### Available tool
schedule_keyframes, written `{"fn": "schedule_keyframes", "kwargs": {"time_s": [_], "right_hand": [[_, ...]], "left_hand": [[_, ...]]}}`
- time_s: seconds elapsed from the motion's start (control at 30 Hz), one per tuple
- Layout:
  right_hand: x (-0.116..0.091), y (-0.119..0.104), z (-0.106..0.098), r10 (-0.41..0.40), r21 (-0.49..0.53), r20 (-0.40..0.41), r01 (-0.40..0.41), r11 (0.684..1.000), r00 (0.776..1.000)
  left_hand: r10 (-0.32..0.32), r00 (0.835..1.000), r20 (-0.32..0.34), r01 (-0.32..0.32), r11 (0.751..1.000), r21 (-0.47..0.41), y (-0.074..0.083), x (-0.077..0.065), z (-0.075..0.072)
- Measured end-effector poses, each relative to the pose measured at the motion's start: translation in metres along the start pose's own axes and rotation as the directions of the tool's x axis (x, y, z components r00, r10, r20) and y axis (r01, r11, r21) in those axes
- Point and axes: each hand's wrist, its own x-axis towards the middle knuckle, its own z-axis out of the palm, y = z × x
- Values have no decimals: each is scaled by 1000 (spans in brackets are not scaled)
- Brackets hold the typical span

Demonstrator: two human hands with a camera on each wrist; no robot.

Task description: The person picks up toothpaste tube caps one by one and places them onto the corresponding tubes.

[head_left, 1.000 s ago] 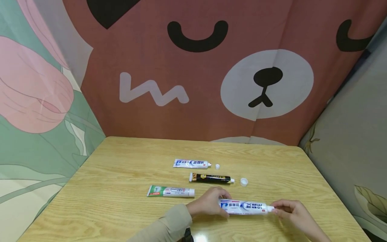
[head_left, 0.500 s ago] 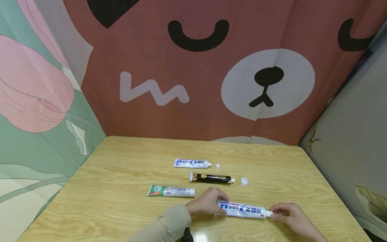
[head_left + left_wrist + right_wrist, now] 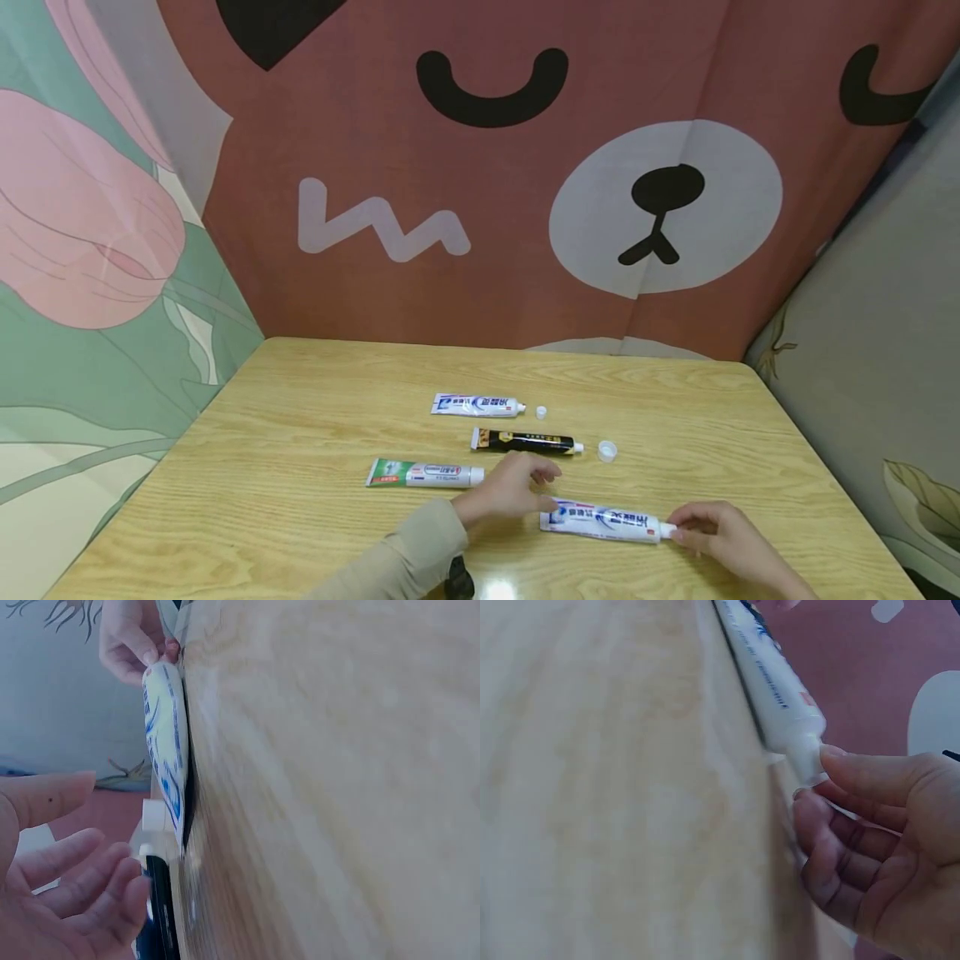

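Observation:
A white and blue toothpaste tube [image 3: 600, 521] lies near the front of the table, its narrow end pointing right. My right hand [image 3: 723, 542] pinches the white cap [image 3: 805, 761] at that end between thumb and fingers. My left hand [image 3: 510, 487] is beside the tube's flat crimped end, fingers loosely bent and holding nothing. In the left wrist view a gap shows between the left fingers [image 3: 97, 874] and the tube. Behind the left hand lies a green and white toothpaste tube [image 3: 427, 473] with its cap on, its capped end close to that hand.
Farther back lie a black toothpaste tube [image 3: 525, 442] and a smaller white and blue toothpaste tube [image 3: 476, 406], both uncapped. A larger white cap [image 3: 607, 451] and a small white cap [image 3: 541, 412] sit to their right. A bear-print cloth [image 3: 487, 292] hangs behind the wooden table [image 3: 300, 392].
The toothpaste tube's capped end has shifted slightly left and toward me with the right hand. My left hand has let go of the crimped end and drawn back left.

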Motion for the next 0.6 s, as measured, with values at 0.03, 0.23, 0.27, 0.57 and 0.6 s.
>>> {"fn": "schedule_keyframes", "kwargs": {"time_s": [0.03,0.23,0.27,0.57,0.6], "right_hand": [[0,-2,-1,0,5,2,0,1000,1000],[5,-10,-9,-26,10,-16,26,1000,1000],[6,-11,-10,-37,2,-20,37,999,999],[23,-17,-16,-94,2,-23,94,996,995],[25,-18,-17,-106,7,-20,106,994,994]], "left_hand": [[3,1000,-22,-3,1000,-8,-2,0,-1],[-33,991,-130,18,993,-113,-11,1,-8],[-42,989,-144,23,991,-131,-12,1,-8],[-68,963,-260,48,995,-84,-15,13,-15],[-69,961,-268,53,996,-68,-15,14,-15]]}}
